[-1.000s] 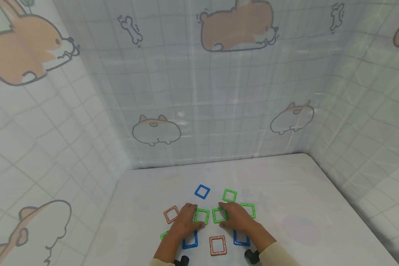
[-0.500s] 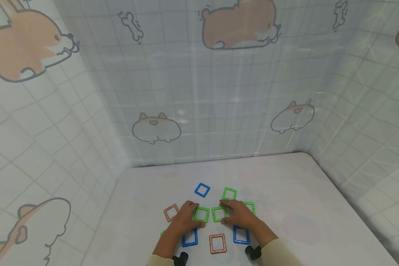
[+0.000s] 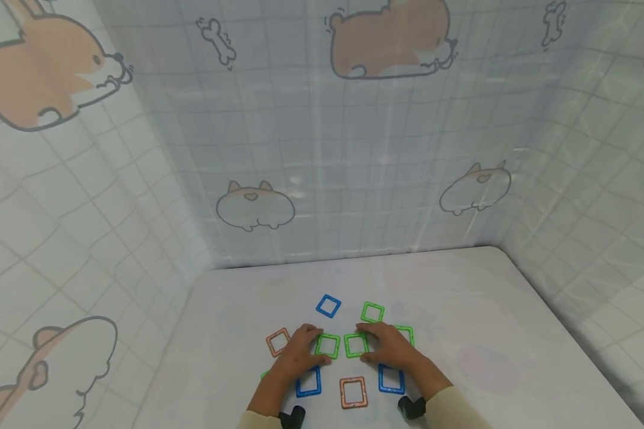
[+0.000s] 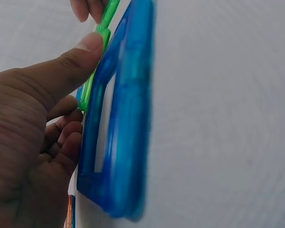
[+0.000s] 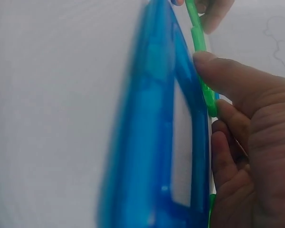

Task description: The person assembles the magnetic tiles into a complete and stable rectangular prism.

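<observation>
In the head view, two green square magnetic tiles lie flat side by side with a narrow gap between them. My left hand (image 3: 299, 351) holds the left green tile (image 3: 338, 347) between thumb and fingers, at its near and far edges. The right green tile (image 3: 346, 346) is held the same way by my right hand (image 3: 390, 347). Both wrist views show a thumb against a green tile's edge, with the other fingers partly hidden behind. Nearer me lie a blue tile (image 3: 308, 394) by the left wrist and another blue tile (image 3: 392, 391) by the right.
An orange tile (image 3: 354, 406) lies in front, centred between the blue ones. Farther back are a small blue tile (image 3: 323, 313) and a green tile (image 3: 374, 304). Another orange tile (image 3: 275, 333) sits left, a further green tile (image 3: 412, 335) right. A patterned curtain (image 3: 322, 137) surrounds the white table (image 3: 236, 298).
My right thumb has slid slightly right along its green tile. The head view has shifted a little. The tiles keep their places, and the left hand's hold looks the same.
</observation>
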